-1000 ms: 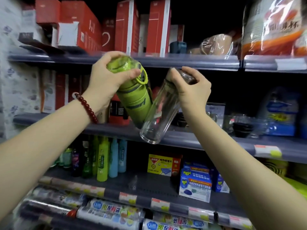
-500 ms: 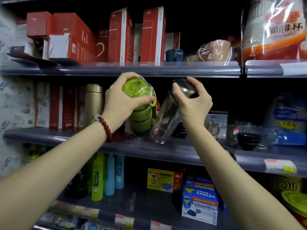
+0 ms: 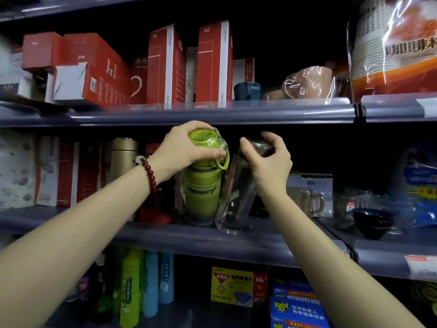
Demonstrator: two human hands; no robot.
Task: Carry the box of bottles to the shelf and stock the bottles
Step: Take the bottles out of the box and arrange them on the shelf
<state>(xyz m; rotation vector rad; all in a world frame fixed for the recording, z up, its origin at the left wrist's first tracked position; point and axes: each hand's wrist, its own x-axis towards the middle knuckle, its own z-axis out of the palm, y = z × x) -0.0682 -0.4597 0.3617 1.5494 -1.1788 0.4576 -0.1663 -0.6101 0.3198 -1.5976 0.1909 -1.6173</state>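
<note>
Gripping the lid end of a green bottle (image 3: 201,185), the left hand (image 3: 182,155) is wrapped over its top with fingers curled round the cap; bottle stands upright on the middle shelf (image 3: 212,240), base near the front edge. A clear plastic wrap shows around the cap, and a green loop handle hangs on the bottle's right side. Right hand (image 3: 269,162) is closed over the dark cap of a clear bottle (image 3: 236,200), thumb on the left of the cap, fingers over the far side. Clear bottle is tilted, top leaning right, base resting on the same shelf just right of the green one; the two bottles touch or nearly touch at mid height, can't tell which. Red bead bracelet (image 3: 151,176) on the left wrist. Left of the green bottle: a gold flask (image 3: 124,159) standing upright, then red and white boxes further left. Right of the clear bottle: glass mugs (image 3: 309,200) and dark bowls (image 3: 373,218). Upper shelf (image 3: 212,112) carries red boxes (image 3: 165,65) and a wrapped pack of cups (image 3: 392,43) at far right. Lower shelf holds coloured spray bottles (image 3: 142,282) on the left, a yellow box (image 3: 236,285) and blue boxes (image 3: 298,306) to the right.
</note>
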